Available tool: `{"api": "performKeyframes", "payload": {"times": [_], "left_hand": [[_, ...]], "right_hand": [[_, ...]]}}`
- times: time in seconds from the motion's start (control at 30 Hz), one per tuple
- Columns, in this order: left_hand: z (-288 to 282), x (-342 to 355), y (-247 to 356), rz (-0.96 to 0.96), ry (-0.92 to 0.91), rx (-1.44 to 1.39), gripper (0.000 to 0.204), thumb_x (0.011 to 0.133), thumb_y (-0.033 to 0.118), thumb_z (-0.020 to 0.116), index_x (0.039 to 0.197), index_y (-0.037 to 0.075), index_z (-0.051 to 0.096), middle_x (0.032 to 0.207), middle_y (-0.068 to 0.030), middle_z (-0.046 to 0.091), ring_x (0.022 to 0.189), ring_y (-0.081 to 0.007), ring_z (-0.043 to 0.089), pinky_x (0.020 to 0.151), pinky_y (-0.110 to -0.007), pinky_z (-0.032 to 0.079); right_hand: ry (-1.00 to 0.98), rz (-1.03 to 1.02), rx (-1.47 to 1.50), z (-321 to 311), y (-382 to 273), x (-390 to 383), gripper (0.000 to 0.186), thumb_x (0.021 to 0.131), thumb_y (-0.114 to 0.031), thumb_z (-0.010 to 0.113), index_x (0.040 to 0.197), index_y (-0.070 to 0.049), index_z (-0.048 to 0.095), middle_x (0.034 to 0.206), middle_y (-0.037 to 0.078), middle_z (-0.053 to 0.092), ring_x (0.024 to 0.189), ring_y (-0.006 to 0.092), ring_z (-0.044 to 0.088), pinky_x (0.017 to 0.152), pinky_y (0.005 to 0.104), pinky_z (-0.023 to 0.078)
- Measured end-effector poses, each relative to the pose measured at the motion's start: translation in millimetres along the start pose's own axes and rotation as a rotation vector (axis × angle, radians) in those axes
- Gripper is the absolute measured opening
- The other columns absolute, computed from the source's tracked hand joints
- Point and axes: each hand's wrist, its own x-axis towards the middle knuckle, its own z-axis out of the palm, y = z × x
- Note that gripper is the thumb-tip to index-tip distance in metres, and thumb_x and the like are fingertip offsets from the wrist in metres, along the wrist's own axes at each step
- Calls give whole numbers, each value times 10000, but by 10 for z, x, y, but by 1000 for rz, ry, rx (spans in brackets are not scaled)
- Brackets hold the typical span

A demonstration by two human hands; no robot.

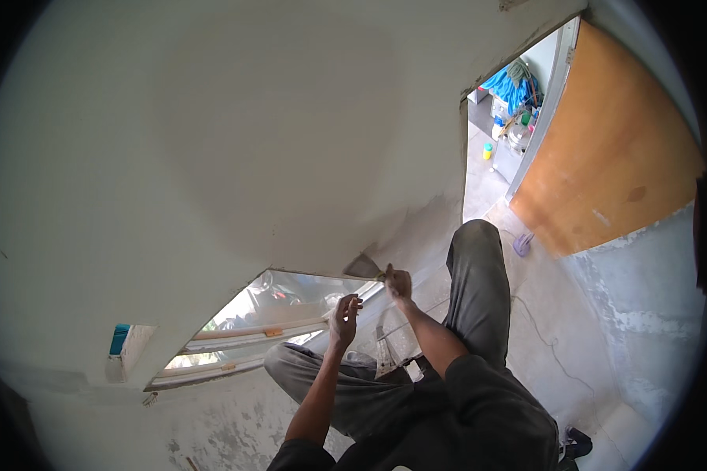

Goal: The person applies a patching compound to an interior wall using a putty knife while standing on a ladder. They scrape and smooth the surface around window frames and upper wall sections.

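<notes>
My right hand point(398, 282) is closed round the handle of a putty knife point(363, 267). The wide dark blade lies against the lower edge of a large off-white plastered surface point(275, 141), where a greyer smeared patch runs off to the right. Just left of and below it, my left hand point(343, 318) is raised with loosely curled fingers slightly apart; nothing shows in it. Both forearms are bare below dark sleeves, and my bent knees in dark grey trousers spread to either side.
A window point(259, 334) with pale frames is at lower left, beyond the plaster edge. An orange-brown door point(613, 149) stands at right beside a doorway holding a blue sheet point(513, 88) and containers. A thin cable point(554, 345) crosses the floor near a purple bundle point(522, 245).
</notes>
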Motion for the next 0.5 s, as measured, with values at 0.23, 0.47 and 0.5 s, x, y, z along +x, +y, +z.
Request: {"api": "performKeyframes", "payload": {"times": [0.23,0.47,0.5], "left_hand": [[-118,-62,-29,-15,-16,44,326,926,305,439,1024,18,557,885,-90,635,782,-159,622,656,-299,478],[-134,-72,2,18,4,55,306,929,282,436,1018,17,559,856,-95,643,801,-163,632,648,-290,481],[-100,-90,-9,9,5,79,302,928,280,439,1019,18,560,853,-91,643,792,-158,631,634,-278,479]], "right_hand": [[-7,38,119,102,-292,-154,642,900,-449,323,581,64,540,490,194,512,479,294,536,524,403,392],[-10,74,143,171,-227,-115,633,891,-452,316,626,57,583,557,238,545,559,381,562,600,442,420],[2,46,96,170,-176,-140,630,891,-451,316,627,52,587,561,238,546,567,381,566,605,443,422]]}}
